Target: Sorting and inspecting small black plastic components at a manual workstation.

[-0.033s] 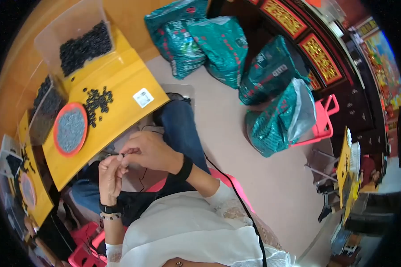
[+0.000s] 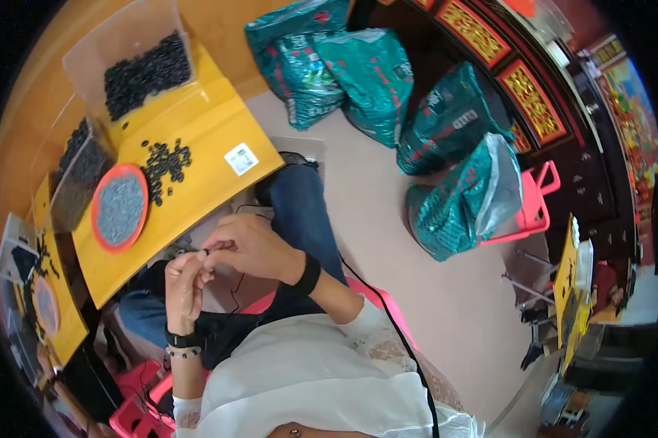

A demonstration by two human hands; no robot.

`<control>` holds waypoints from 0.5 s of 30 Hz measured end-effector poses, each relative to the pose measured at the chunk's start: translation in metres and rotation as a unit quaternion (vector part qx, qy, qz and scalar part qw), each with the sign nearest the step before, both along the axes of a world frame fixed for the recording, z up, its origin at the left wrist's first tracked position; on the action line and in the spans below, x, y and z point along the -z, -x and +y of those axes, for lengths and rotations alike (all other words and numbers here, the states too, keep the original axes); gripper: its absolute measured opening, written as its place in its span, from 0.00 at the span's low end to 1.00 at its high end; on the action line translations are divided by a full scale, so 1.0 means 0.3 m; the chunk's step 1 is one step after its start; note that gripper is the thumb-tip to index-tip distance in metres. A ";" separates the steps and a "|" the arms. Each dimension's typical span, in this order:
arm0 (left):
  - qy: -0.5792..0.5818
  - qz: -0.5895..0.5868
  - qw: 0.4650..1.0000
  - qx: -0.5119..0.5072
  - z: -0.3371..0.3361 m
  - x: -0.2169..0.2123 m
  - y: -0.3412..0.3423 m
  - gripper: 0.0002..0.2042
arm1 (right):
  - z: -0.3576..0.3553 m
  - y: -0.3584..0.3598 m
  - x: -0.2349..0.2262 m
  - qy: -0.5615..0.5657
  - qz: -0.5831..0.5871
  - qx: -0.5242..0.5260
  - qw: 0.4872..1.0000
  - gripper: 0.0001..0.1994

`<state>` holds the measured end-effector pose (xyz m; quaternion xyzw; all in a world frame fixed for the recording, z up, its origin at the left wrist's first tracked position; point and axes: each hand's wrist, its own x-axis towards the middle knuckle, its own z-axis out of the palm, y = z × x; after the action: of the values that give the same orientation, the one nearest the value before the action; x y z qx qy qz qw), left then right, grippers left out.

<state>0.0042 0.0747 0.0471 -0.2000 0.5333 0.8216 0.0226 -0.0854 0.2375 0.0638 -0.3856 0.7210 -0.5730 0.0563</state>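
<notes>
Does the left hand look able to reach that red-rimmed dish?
Likely yes: nothing visible blocks the left hand from the red-rimmed dish, though that hand and the right hand pinch a small dark piece.

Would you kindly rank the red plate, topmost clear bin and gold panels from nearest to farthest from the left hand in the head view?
1. Red plate, ahead-left of the left hand.
2. Topmost clear bin, at the table's far end.
3. Gold panels, upper right, beyond the teal bags.

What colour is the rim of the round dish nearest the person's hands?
The dish's rim is orange-red; it shows best in the head view.
</notes>
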 end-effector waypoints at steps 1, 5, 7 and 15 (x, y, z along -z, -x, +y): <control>0.023 -0.008 1.000 -0.009 0.000 0.001 0.002 0.06 | -0.006 0.004 0.006 0.004 -0.002 -0.014 1.000 0.09; 0.141 0.026 0.988 -0.056 0.012 0.034 0.003 0.07 | -0.023 0.011 0.026 0.016 -0.087 -0.009 0.996 0.09; 0.216 0.024 0.974 -0.066 0.031 0.031 0.015 0.07 | -0.024 0.023 0.043 0.008 -0.115 0.006 0.993 0.10; 0.197 0.035 0.978 -0.062 0.039 0.015 0.030 0.08 | -0.053 0.045 0.084 0.005 -0.228 -0.049 0.972 0.08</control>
<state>-0.0048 0.0863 0.0424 -0.2044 0.6714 0.7070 -0.0866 -0.0990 0.2217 0.0387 -0.2799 0.6664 -0.6461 0.2451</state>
